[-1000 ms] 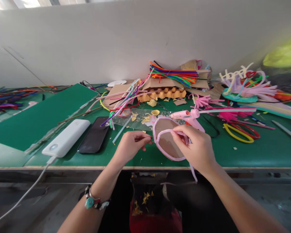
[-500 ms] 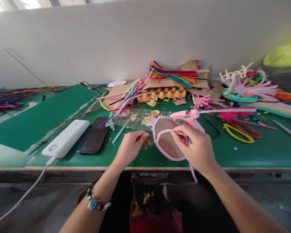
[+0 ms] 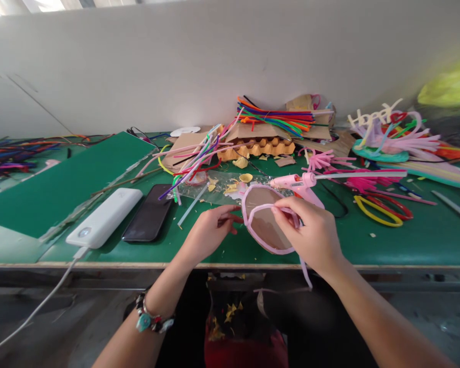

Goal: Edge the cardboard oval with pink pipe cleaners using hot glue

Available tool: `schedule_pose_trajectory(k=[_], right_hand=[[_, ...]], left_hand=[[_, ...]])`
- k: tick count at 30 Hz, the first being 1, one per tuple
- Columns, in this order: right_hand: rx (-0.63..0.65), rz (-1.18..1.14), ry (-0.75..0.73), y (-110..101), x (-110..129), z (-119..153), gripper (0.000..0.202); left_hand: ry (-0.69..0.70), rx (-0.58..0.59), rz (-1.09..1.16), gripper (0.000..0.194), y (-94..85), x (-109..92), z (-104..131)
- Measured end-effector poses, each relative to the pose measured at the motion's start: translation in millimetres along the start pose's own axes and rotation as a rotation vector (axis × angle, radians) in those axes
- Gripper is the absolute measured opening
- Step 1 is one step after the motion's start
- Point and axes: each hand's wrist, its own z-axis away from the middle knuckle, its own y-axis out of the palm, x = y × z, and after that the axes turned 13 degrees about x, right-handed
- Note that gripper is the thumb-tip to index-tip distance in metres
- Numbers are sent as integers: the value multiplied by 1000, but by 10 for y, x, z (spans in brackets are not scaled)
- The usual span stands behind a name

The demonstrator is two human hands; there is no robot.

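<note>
My right hand pinches a light pink pipe cleaner that curves over a round cardboard piece. Pink pipe cleaner also edges the cardboard, and a loose end hangs below my right hand past the table edge. My left hand is just left of the cardboard, fingers apart and slightly curled, holding nothing. Behind the cardboard lies a pink glue gun with a long glue stick out of its back.
A white power bank and a black phone lie at left, near a green sheet. Behind are an egg carton, bundled pipe cleaners and scraps. Yellow and red loops lie at right.
The fingers of my left hand have spread and stretched toward the cardboard's left edge. My right hand keeps its pinch in nearly the same place.
</note>
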Motion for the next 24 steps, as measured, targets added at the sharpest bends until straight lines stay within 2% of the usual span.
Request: schedule_pose_trajectory(k=[4,8,12,16,20,24], right_hand=[[-1,-4,-1,-3,1,-2,11],[2,-5,4,-5,-1,3,12],[-3,-8,1,-1,-3,4,11],[-5,-13,-1,7,-6,0,11],[-4,-8,2,2,-6,2,11],[-4,-2,11,-5,-4,2,12]], left_hand=[[-5,-45,-22,41,-19,-19,0],[-10,-119,-243,17,-55,-40,15],[-53,-89,-374,20,-63,-66,36],[-86,-64,-382,21,-47,-78,42],[-37,-40,-319,20,-42,-61,31],[7,-79,-314,20,-52,-36,16]])
